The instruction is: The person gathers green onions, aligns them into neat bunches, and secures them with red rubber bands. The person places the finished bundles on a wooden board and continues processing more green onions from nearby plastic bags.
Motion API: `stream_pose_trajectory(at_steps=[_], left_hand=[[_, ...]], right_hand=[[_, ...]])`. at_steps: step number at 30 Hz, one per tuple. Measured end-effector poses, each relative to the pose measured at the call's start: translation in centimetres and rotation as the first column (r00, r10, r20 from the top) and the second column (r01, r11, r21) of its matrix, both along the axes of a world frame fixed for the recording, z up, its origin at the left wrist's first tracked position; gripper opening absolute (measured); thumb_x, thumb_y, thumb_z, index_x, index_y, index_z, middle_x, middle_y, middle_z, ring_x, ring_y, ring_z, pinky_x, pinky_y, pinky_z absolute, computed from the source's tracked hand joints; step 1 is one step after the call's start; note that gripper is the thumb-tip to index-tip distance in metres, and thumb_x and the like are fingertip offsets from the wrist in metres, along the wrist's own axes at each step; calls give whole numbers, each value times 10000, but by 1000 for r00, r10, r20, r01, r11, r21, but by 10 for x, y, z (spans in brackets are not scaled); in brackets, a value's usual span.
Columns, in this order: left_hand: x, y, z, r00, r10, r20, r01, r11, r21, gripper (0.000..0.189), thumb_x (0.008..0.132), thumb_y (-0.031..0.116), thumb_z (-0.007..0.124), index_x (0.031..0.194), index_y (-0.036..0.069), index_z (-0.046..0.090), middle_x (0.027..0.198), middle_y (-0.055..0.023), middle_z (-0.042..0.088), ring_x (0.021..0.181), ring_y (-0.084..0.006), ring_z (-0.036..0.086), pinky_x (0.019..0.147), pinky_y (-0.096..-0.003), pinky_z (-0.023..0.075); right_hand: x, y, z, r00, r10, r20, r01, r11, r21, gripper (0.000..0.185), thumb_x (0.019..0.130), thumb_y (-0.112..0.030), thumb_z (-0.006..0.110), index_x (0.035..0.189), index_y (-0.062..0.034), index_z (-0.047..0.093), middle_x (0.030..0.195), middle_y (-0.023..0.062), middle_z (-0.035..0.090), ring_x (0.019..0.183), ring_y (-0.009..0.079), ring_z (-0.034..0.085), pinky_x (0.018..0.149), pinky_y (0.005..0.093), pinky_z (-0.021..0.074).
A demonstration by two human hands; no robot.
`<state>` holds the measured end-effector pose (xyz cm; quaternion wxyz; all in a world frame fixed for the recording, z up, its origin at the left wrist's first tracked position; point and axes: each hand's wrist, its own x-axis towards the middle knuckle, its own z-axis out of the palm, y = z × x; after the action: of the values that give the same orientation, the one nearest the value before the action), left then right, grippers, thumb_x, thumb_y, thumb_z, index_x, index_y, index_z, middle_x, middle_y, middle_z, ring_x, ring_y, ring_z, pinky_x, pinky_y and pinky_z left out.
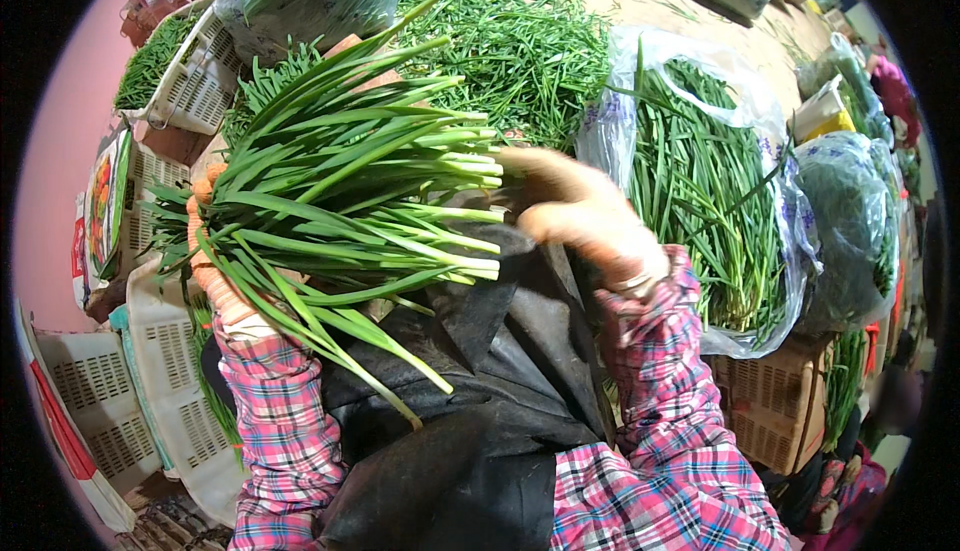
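Note:
A large bunch of garlic chives (360,168) spreads across the view, its pale cut stem ends to the right and leaves to the left. My left hand (204,255), in an orange knit glove, grips the leafy side; most of its fingers are hidden. A few stems hang askew over my black apron (450,461). By the pale ends is my right hand (581,210), blurred, thumb and fingers apart with nothing visible between them. Whether its fingertips touch the stems is hard to tell. Right of it, an open plastic bag (791,213) holds more chives (697,176).
Loose chives (510,33) are heaped on the table (622,7) ahead. A filled plastic bag (307,3) stands far left, near a white crate (191,71) of greens. Another filled bag (847,228) is at right, above a crate (765,401). Pale crates (176,371) stand low left.

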<state>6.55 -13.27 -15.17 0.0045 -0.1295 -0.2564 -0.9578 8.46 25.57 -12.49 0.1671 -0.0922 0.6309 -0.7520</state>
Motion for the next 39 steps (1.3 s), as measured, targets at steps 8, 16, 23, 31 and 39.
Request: stream_pose_trajectory(at_steps=[8, 16, 23, 31, 39], left_hand=[[12, -36, -10, 952, 294, 83, -272, 939, -208, 401, 1000, 278, 401, 1323, 66, 510, 1274, -96, 586, 1147, -246, 577, 1036, -406, 450], [13, -45, 16, 982, 63, 179, -95, 980, 176, 211, 940, 138, 525, 1098, 48, 633, 1143, -70, 646, 1070, -179, 597, 1001, -361, 454], [6, -47, 7, 995, -35, -92, 42, 996, 79, 385, 995, 177, 433, 1358, 58, 485, 1356, -103, 527, 1231, -228, 518, 1083, -387, 406], [12, -16, 19, 999, -23, 46, 16, 988, 156, 299, 917, 131, 551, 1206, 63, 579, 1150, -70, 627, 1113, -204, 569, 1012, -378, 445], [2, 17, 29, 829, 337, 447, -350, 935, -57, 190, 922, 223, 578, 981, 63, 663, 1107, -96, 672, 1012, -253, 630, 901, -415, 526]], right_hand=[[3, -10, 35, 979, -81, 189, 85, 996, -14, 211, 833, -142, 663, 1002, -16, 663, 795, 7, 627, 685, 57, 548, 617, 210, 434], [4, 24, -5, 924, -149, -353, 304, 846, 438, 286, 835, -68, 689, 1118, -37, 673, 1023, 97, 685, 952, 168, 647, 864, 287, 499], [11, -50, 38, 991, 99, -90, -109, 988, -111, 478, 785, -96, 725, 1227, 24, 587, 1140, 105, 655, 1069, 156, 589, 936, 298, 459], [13, -95, 19, 962, 149, -230, -116, 982, 151, 427, 794, -4, 712, 1206, -24, 602, 1086, 36, 657, 970, 129, 595, 867, 289, 486], [11, -83, 8, 971, -185, 152, 225, 923, -312, 343, 801, 85, 583, 1134, 8, 606, 1057, 107, 664, 940, 209, 637, 883, 305, 508]])
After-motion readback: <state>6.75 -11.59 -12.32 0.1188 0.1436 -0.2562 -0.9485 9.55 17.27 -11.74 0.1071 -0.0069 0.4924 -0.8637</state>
